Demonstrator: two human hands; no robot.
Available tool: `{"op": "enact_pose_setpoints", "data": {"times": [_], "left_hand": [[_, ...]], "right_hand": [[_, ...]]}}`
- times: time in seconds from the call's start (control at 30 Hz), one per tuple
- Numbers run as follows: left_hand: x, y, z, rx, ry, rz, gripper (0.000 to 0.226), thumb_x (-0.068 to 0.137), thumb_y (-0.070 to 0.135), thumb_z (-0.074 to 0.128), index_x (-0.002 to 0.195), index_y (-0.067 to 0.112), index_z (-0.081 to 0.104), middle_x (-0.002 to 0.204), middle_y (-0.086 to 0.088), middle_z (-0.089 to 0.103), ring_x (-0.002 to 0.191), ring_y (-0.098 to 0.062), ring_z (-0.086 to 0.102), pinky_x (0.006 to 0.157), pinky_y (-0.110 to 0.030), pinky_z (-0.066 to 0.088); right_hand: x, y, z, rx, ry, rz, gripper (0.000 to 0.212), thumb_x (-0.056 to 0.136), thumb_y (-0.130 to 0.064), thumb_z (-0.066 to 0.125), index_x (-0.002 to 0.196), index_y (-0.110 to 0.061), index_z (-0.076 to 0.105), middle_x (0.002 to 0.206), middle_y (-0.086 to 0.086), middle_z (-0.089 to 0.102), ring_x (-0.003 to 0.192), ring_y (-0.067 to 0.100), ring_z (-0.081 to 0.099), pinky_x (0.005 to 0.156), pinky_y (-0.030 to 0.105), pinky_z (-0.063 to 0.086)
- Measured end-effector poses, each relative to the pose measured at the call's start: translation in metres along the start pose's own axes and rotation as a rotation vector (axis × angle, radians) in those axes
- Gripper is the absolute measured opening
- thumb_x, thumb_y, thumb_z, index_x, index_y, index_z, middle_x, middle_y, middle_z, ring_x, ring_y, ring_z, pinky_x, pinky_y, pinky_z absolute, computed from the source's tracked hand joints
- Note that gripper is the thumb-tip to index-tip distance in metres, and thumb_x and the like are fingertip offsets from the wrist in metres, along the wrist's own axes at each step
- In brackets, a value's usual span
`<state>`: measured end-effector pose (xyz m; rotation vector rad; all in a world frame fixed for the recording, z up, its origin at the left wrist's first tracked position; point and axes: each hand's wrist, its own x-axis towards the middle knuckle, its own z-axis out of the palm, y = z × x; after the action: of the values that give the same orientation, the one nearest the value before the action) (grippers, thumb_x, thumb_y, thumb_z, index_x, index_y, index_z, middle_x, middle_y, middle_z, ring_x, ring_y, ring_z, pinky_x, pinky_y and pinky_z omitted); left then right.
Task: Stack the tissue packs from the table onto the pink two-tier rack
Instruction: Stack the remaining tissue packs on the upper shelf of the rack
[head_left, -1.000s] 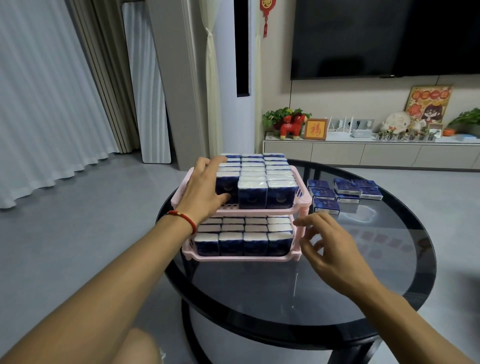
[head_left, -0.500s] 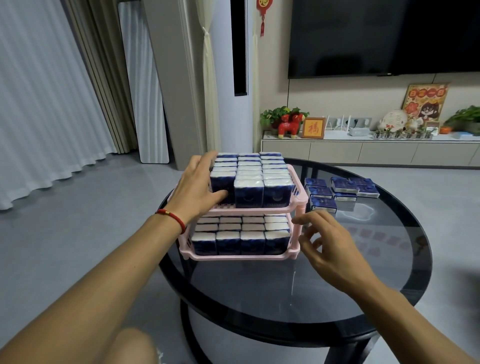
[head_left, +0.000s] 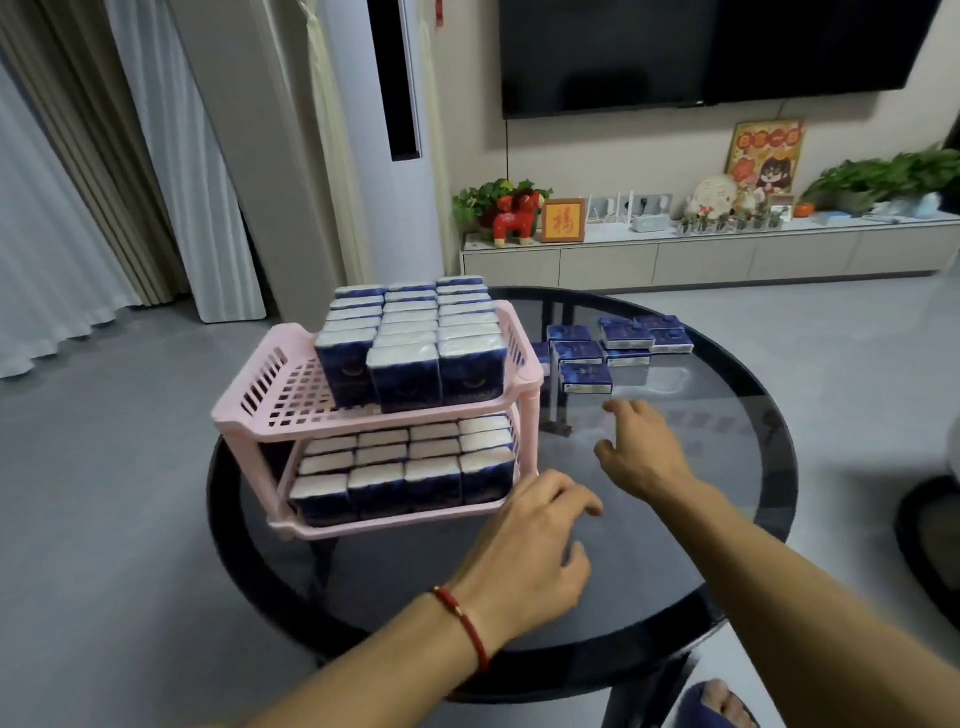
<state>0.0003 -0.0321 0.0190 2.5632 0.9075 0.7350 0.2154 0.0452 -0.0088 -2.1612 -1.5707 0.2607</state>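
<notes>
A pink rack (head_left: 270, 395) is seen at the left edge of the round glass surface (head_left: 675, 566), its left side hanging slightly past the rim. The upper tier is filled with three rows of upright blue tissue packs (head_left: 410, 338) set against its right side, while a strip of bare grid is left along the tier's left side. The lower tier is packed with upright packs in four rows across. Just right of the rack's near right corner, the left hand (head_left: 530, 551) is held above the glass near the near edge, a red cord worn at its wrist; its fingers are loosely curled and nothing is held, and whether they touch the rack's lower rim cannot be told. Further right, toward the middle of the surface, the right hand (head_left: 644, 447) is stretched forward, its fingers spread and relaxed, empty, low over the glass. Beyond it, near the far edge and right of the rack, loose packs (head_left: 587, 376) are laid flat in a small cluster, some stacked on one another; the nearest lies just ahead of the right fingertips, apart from them. At the bottom right, under the near edge, a slippered foot (head_left: 719, 706) is visible on the floor.
</notes>
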Motion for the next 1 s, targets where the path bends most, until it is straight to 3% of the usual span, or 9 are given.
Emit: {"op": "enact_pose_setpoints", "data": {"times": [0.2, 0.4, 0.5, 0.57, 0.67, 0.73, 0.8, 0.9, 1.0], "left_hand": [[0.023, -0.009, 0.034, -0.004, -0.082, -0.177, 0.037, 0.092, 0.015, 0.057, 0.127, 0.024, 0.061, 0.128, 0.008, 0.053, 0.123, -0.012, 0.049, 0.11, -0.03, 0.038], [0.03, -0.003, 0.038, -0.09, -0.043, -0.205, 0.036, 0.091, 0.012, 0.056, 0.125, 0.024, 0.062, 0.125, 0.008, 0.056, 0.118, -0.01, 0.051, 0.104, -0.022, 0.04], [0.037, 0.002, 0.038, -0.222, 0.013, -0.357, 0.033, 0.095, 0.013, 0.058, 0.127, 0.022, 0.064, 0.122, 0.007, 0.06, 0.105, -0.009, 0.059, 0.091, -0.003, 0.036], [0.044, 0.006, 0.039, -0.351, 0.061, -0.488, 0.038, 0.099, 0.021, 0.058, 0.136, 0.021, 0.059, 0.126, 0.006, 0.063, 0.1, -0.007, 0.064, 0.089, -0.008, 0.043], [0.055, 0.012, 0.045, -0.631, 0.071, -0.672, 0.054, 0.101, 0.037, 0.056, 0.15, 0.018, 0.044, 0.118, 0.007, 0.068, 0.104, -0.012, 0.069, 0.101, -0.029, 0.052], [0.063, 0.017, 0.051, -0.88, 0.104, -0.751, 0.049, 0.1, 0.044, 0.058, 0.143, 0.025, 0.044, 0.104, 0.009, 0.07, 0.094, -0.012, 0.073, 0.1, -0.041, 0.056], [0.071, 0.019, 0.058, -1.05, 0.151, -0.811, 0.039, 0.096, 0.046, 0.062, 0.126, 0.023, 0.054, 0.107, -0.002, 0.073, 0.09, -0.016, 0.076, 0.09, -0.044, 0.062], [0.077, 0.017, 0.064, -1.085, 0.243, -0.848, 0.019, 0.096, 0.024, 0.062, 0.113, 0.031, 0.058, 0.114, -0.008, 0.071, 0.099, -0.027, 0.073, 0.084, -0.05, 0.063], [0.084, 0.011, 0.065, -0.997, 0.263, -0.797, 0.024, 0.094, 0.018, 0.056, 0.111, 0.035, 0.058, 0.109, 0.001, 0.071, 0.097, -0.02, 0.072, 0.086, -0.048, 0.062]], "right_hand": [[0.068, -0.012, 0.017, -0.178, -0.072, -0.056, 0.066, 0.102, -0.032, 0.051, 0.16, -0.032, 0.018, 0.17, 0.0, 0.006, 0.145, 0.037, 0.028, 0.112, 0.051, 0.037], [0.065, 0.007, 0.008, -0.26, 0.072, -0.148, 0.023, 0.097, -0.02, 0.054, 0.119, -0.029, 0.052, 0.14, -0.003, 0.053, 0.142, 0.031, 0.031, 0.104, 0.051, 0.033], [0.046, 0.018, -0.014, -0.267, 0.058, -0.213, 0.014, 0.096, -0.025, 0.06, 0.106, -0.026, 0.051, 0.118, 0.003, 0.061, 0.109, 0.026, 0.055, 0.09, 0.044, 0.041], [0.027, 0.025, -0.03, -0.245, 0.041, -0.241, 0.022, 0.093, -0.035, 0.067, 0.107, -0.023, 0.056, 0.11, 0.004, 0.061, 0.095, 0.023, 0.055, 0.082, 0.04, 0.048], [-0.016, 0.03, -0.05, -0.106, 0.019, -0.266, 0.03, 0.087, -0.044, 0.075, 0.105, -0.02, 0.068, 0.098, -0.001, 0.066, 0.084, 0.015, 0.06, 0.075, 0.036, 0.055], [-0.048, 0.03, -0.059, 0.036, 0.01, -0.275, 0.026, 0.086, -0.047, 0.075, 0.098, -0.024, 0.071, 0.088, -0.009, 0.068, 0.079, 0.008, 0.063, 0.069, 0.027, 0.055], [-0.07, 0.025, -0.065, 0.123, -0.057, -0.28, 0.017, 0.088, -0.042, 0.075, 0.095, -0.027, 0.072, 0.086, -0.014, 0.069, 0.08, 0.003, 0.064, 0.067, 0.017, 0.053], [-0.059, 0.026, -0.069, 0.198, -0.053, -0.251, 0.011, 0.094, -0.025, 0.066, 0.094, -0.022, 0.076, 0.088, -0.012, 0.073, 0.08, 0.002, 0.065, 0.069, 0.018, 0.051], [-0.003, 0.03, -0.063, 0.234, 0.096, -0.163, 0.02, 0.097, -0.019, 0.058, 0.108, -0.015, 0.075, 0.103, -0.002, 0.074, 0.087, 0.004, 0.065, 0.072, 0.018, 0.048]]}}
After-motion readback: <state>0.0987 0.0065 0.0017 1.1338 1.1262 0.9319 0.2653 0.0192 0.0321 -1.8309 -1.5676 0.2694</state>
